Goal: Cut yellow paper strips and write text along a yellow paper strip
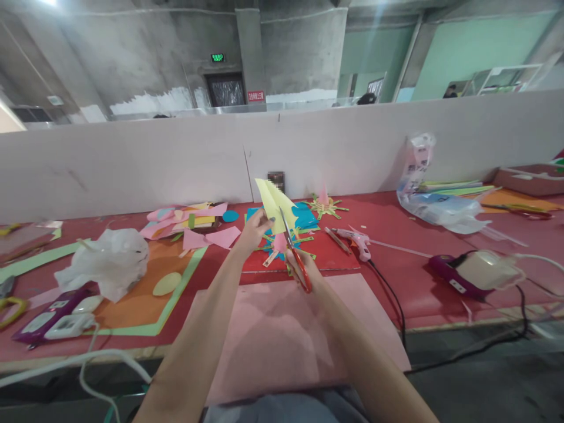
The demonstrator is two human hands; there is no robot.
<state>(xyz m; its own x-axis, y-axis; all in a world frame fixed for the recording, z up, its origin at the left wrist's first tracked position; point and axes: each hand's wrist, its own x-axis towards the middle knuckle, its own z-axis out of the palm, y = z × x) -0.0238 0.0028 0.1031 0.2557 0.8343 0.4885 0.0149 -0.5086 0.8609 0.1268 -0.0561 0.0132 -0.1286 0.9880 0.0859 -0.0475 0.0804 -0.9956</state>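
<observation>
Grey clothing (pixel 282 411) shows at the near edge of a pink sheet (pixel 286 352), with two bare forearms (pixel 207 317) reaching across it. Above its far edge the left hand (pixel 256 232) pinches a yellow paper (pixel 274 205) by its lower left side, thumb and fingers closed together. Its right hand partner, the right hand (pixel 305 267), is wrapped round the red handles of scissors (pixel 301 270), blades against the paper; how far they are parted I cannot tell. Such paper should be very light and rather limp — easily creased or torn — so a gentle pinch near the border, clear of the blades, would suit it. The scissors look firm and are best gripped by the handles. Beyond the sheet lie blue paper pieces (pixel 307 216) and a paper flower (pixel 325 203); a pink glue gun (pixel 362 242) rests beyond its right corner.
</observation>
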